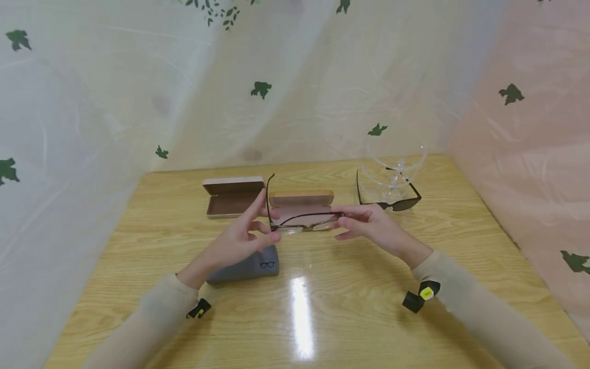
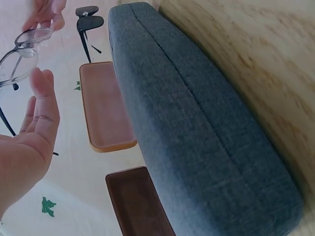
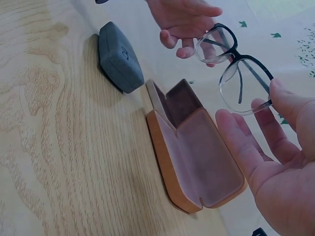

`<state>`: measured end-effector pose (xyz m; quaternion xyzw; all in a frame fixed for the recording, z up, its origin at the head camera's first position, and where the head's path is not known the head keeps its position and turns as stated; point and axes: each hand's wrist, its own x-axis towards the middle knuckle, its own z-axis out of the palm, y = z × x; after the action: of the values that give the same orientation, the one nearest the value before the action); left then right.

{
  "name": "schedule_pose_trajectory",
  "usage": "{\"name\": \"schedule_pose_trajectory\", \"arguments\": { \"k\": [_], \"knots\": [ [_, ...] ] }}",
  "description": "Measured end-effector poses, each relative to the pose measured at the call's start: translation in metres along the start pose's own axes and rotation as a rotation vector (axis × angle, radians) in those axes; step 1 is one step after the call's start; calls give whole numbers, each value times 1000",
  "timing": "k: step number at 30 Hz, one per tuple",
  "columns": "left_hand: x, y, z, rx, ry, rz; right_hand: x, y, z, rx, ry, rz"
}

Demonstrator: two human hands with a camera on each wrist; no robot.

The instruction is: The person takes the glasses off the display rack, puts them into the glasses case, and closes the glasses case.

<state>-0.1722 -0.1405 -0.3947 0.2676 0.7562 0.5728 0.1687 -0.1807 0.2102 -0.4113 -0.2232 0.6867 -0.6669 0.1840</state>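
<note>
Both hands hold a pair of eyeglasses [image 1: 308, 226] with clear lenses and dark upper rims, raised above the table. My left hand [image 1: 239, 240] pinches one end near the hinge, its index finger beside an unfolded temple arm. At the other end, my right hand [image 1: 375, 226] grips the frame between thumb and fingers. In the right wrist view, the eyeglasses [image 3: 236, 54] span the gap between the hands. Just behind them lies an opened orange glasses case [image 1: 301, 197] with a pink lining. A closed blue-grey glasses case [image 1: 251, 266] is below my left hand.
Left of the orange case, another opened case [image 1: 235, 199] shows a brown lining. Dark sunglasses [image 1: 405, 204] sit at the back right by a clear plastic stand [image 1: 395, 179]. Leaf-patterned sheeting [image 1: 299, 118] surrounds the wooden table [image 1: 350, 307].
</note>
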Motion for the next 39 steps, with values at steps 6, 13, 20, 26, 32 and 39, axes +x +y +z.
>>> {"name": "schedule_pose_trajectory", "arguments": {
  "k": [6, 13, 20, 26, 32, 39],
  "knots": [
    [1, 2, 4, -37, -1, 18, -1, -1, 1, 37, -16, -8],
    [1, 4, 4, -39, -7, 14, -3, -2, 1, 41, -26, -22],
    [2, 5, 7, 38, -37, 23, -3, -1, 0, 10, -24, -6],
    [3, 7, 10, 87, -107, 42, -2, -2, 4, 2, -37, -17],
    [3, 9, 11, 81, -115, 27, -2, -2, 4, -7, -35, -7],
    [4, 9, 10, 80, -129, 3, -2, -2, 3, -14, -37, -6]
  ]
}}
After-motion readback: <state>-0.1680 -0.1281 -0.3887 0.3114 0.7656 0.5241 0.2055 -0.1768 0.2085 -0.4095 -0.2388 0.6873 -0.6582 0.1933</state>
